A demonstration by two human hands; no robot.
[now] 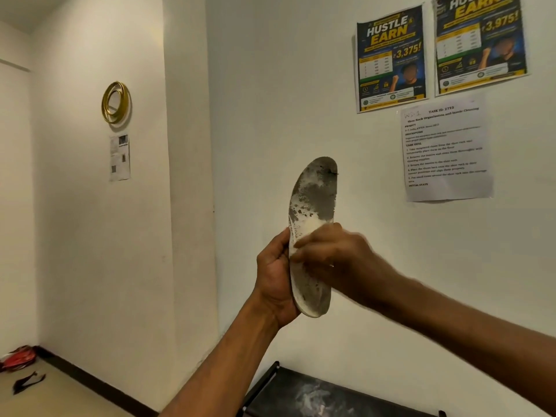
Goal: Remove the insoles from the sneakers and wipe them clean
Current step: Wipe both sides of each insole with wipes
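A dirty insole (pixel 316 194), grey with white patches, stands upright in front of the wall at the frame's centre. My left hand (pixel 275 278) grips its lower half from the left side, fingers curled behind it. My right hand (pixel 334 257) lies across the insole's middle, blurred by motion, its fingers against the surface. Whether that hand holds a cloth cannot be told. No sneakers are in view.
A black shoe rack top (pixel 316 395) with a dusty smear sits below my arms. Posters (pixel 391 58) and a task sheet (pixel 445 152) hang on the wall. A red item (pixel 19 356) and a black scrap (pixel 28 382) lie on the floor at left.
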